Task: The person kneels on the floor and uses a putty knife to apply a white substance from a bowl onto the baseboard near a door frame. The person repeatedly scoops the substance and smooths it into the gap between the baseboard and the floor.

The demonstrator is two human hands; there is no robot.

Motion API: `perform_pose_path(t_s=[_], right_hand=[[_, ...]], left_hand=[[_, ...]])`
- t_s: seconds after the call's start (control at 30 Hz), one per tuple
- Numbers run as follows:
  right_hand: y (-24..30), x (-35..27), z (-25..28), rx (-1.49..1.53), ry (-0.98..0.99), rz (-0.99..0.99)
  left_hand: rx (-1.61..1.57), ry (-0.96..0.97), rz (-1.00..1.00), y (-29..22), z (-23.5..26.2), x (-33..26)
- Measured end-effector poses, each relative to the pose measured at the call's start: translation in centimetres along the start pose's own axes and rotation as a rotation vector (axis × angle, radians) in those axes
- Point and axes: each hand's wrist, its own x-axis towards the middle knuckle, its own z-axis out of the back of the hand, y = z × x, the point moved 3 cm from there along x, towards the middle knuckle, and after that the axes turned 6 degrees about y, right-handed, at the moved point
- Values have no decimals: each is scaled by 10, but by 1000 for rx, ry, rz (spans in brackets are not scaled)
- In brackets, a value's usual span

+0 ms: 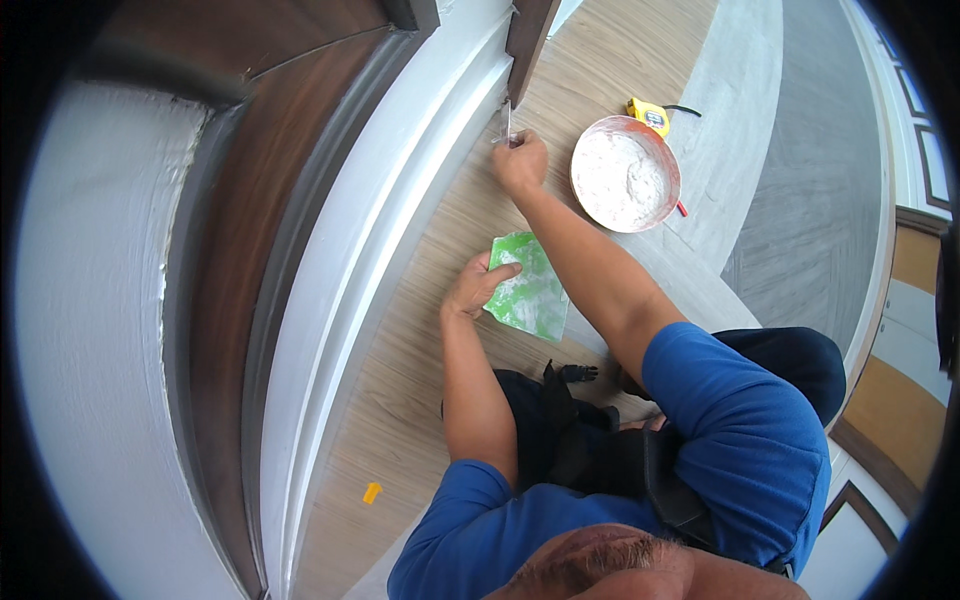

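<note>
My right hand (pixel 522 162) is closed round a small putty knife (pixel 506 122). Its narrow blade points away from me, at the foot of the white skirting (pixel 420 215) beside a brown door frame (pixel 527 50). Most of the knife's handle is hidden in my fingers. In my left hand (pixel 468 287) is a flat green board (pixel 530 300) smeared with white paste, the thumb on its upper face. A round bowl (pixel 622 172) of thick white paste stands on the floor, just right of my right hand.
Behind the bowl lies a yellow tape measure (pixel 650 118); a red-ended thing (pixel 682 209) pokes out at the bowl's right side. A small yellow piece (pixel 372 492) sits on the wood-look floor (pixel 400 400) at the lower left. Dark brown panelling (pixel 240 280) rises along the left.
</note>
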Motion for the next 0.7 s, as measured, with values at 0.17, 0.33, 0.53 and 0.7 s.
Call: perform_pose_path(t_s=[0.17,0.33,0.53,0.7], right_hand=[[1,6,3,-58,-26,38],[-1,14,7,-47,31,69],[-2,7,19,-154,95,76],[-7,-5,27,-87,49,65]], left_hand=[[1,13,-21,-1,0,-1],[-11,15,-30,-3,-3,-4],[-10,6,-39,-1,-2,-4],[-20,13,-36,0,-1,-4]])
